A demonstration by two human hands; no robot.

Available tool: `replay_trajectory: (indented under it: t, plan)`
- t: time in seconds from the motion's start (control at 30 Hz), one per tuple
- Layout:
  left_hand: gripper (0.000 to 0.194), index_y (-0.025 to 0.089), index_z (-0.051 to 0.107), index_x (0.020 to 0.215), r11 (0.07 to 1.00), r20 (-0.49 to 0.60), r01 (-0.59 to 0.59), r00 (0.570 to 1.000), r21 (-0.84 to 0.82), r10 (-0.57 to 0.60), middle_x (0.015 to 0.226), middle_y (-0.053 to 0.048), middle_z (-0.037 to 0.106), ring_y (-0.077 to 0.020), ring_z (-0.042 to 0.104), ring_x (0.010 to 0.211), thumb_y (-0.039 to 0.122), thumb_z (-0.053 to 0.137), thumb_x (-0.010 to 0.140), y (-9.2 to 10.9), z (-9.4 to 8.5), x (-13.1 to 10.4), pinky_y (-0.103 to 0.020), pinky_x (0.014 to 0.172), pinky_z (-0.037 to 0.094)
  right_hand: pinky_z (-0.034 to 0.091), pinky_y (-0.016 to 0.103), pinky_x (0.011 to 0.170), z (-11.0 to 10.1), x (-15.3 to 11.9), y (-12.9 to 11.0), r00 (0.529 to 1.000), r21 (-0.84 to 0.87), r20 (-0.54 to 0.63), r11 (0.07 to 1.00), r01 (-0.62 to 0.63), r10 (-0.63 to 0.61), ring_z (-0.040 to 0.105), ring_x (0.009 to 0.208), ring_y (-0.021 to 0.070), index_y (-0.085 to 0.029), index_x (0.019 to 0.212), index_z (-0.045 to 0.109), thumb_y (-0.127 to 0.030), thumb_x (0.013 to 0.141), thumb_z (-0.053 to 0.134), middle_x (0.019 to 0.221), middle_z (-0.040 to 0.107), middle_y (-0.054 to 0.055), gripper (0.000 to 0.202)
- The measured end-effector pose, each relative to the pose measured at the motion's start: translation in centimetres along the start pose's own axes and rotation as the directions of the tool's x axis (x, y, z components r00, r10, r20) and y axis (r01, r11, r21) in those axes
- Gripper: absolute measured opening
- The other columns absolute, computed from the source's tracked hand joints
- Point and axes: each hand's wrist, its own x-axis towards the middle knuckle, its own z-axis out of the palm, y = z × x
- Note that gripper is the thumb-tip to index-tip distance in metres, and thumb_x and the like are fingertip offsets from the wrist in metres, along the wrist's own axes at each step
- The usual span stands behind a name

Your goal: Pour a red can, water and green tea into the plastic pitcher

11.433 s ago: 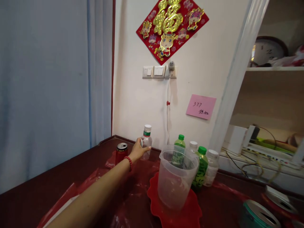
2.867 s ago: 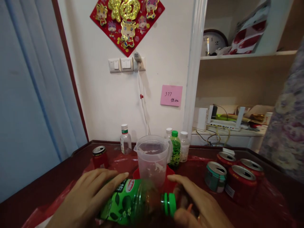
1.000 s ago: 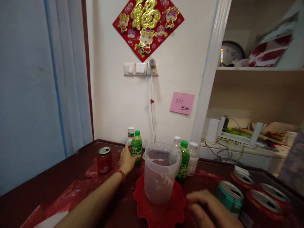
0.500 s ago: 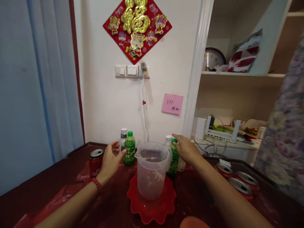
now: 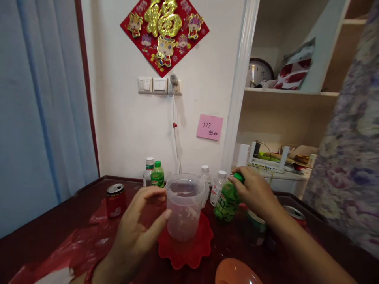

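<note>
My right hand (image 5: 254, 189) has its fingers closed round the green cap of a green-labelled tea bottle (image 5: 226, 203), which leans to the right. My left hand (image 5: 137, 227) has thumb and fingers spread, empty, just left of a translucent plastic pitcher (image 5: 184, 221); I cannot tell whether the fingertips touch its wall. The pitcher stands upright on a red plate with a wavy rim (image 5: 191, 256). Two clear bottles with white caps, one of them a printed bottle (image 5: 217, 189), stand between the pitcher and my right hand.
Behind my left hand stand another green tea bottle (image 5: 157, 173) and a white-capped bottle (image 5: 148, 173). A red can (image 5: 115, 203) is at left beside a crumpled red plastic bag (image 5: 85, 240). A green can (image 5: 256, 227) sits under my right wrist. An orange rounded object (image 5: 237, 272) lies in front.
My right hand has taken the green bottle by its cap and moved it rightward, tilting it. My left hand has come nearer, beside the pitcher. The view has shifted slightly.
</note>
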Motion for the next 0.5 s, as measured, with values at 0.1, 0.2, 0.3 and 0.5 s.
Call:
replay_trajectory:
  t: [0.1,0.2,0.3,0.5]
  plan:
    - [0.047,0.027,0.062,0.127,0.997,0.197,-0.082,0.977,0.011,0.079,0.131,-0.009,0.065,-0.0281,0.062,0.121,0.038,0.073,0.083,1.7,1.0,-1.5,-0.04,0.106,0.053,0.045,0.035,0.078,-4.0,-1.5,-2.1,0.998,0.04,-0.026,0.997,0.063,-0.062,0.063,0.09,0.024,-0.021,0.096,0.065,-0.038,0.093,0.051,0.096,0.067,0.007,0.022]
    - [0.083,0.027,0.052,0.143,0.999,0.426,-0.024,0.904,-0.028,0.034,0.145,-0.011,0.058,-0.0354,0.056,0.132,0.051,0.083,0.069,2.3,2.5,-2.5,-0.046,0.112,0.048,0.046,0.031,0.072,-7.1,-3.3,-5.1,0.989,0.173,-0.056,0.974,0.144,-0.136,0.063,0.086,0.0214,-0.026,0.098,0.066,-0.041,0.093,0.054,0.093,0.069,0.003,0.02]
    - [0.096,0.027,0.041,0.152,0.996,0.524,0.083,0.85,-0.023,-0.058,0.151,-0.013,0.054,-0.0362,0.054,0.136,0.054,0.083,0.07,2.4,4.2,-3.2,-0.047,0.114,0.046,0.049,0.026,0.067,-8.6,-5.1,-7.9,0.983,0.361,-0.034,0.915,0.18,-0.18,0.066,0.083,0.0183,-0.029,0.099,0.066,-0.039,0.094,0.057,0.093,0.069,0.0,0.015]
    - [0.063,0.027,0.052,0.143,0.964,0.546,0.257,0.8,0.063,-0.249,0.132,-0.011,0.069,-0.031,0.069,0.114,0.046,0.068,0.085,2.7,4.3,-4.2,-0.04,0.097,0.058,0.056,0.025,0.069,-8.0,-7.5,-9.9,0.972,0.549,0.048,0.819,0.166,-0.23,0.071,0.079,0.0195,-0.031,0.1,0.071,-0.044,0.093,0.062,0.088,0.073,0.0,0.018]
